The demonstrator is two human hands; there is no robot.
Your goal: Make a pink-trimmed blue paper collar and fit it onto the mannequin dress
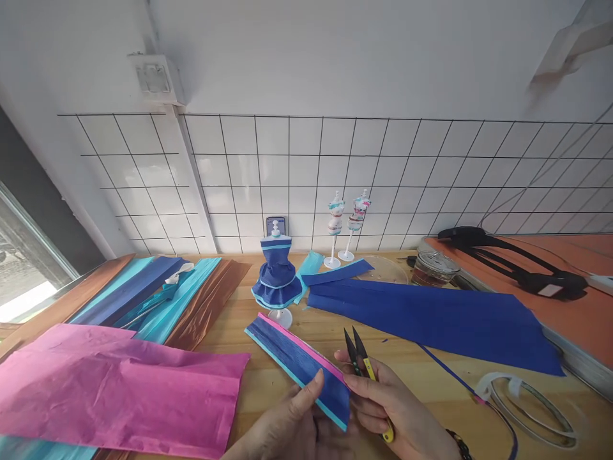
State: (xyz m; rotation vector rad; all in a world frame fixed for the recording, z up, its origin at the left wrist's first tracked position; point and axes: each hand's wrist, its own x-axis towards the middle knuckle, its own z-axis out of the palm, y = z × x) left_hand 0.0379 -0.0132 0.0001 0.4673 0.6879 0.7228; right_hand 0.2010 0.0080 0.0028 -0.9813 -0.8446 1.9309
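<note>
A: Field check, biggest first. What lies around your hands?

B: Off my left hand (292, 425), a wide pink crepe sheet (119, 383) lies flat on the wooden table (431, 383). Beyond my right hand (387, 409), a long dark blue sheet (431, 316) stretches away to the right. Straight ahead of both hands stands a small mannequin in a blue paper dress (276, 275), probably kept facing me as a reference.

A: And what are you holding?

B: The layered strip (299, 364), blue with pink and turquoise edges. My left thumb pins its near end from above while my right fingertips steady the same end; the far end rests on the table, pointing toward the mannequin. I judge that keeps it taut and flat.

A: The right hand?

B: It also grips yellow-handled snips (360, 358), blades parted and pointing away from me, just right of the strip and clear of it.
</note>
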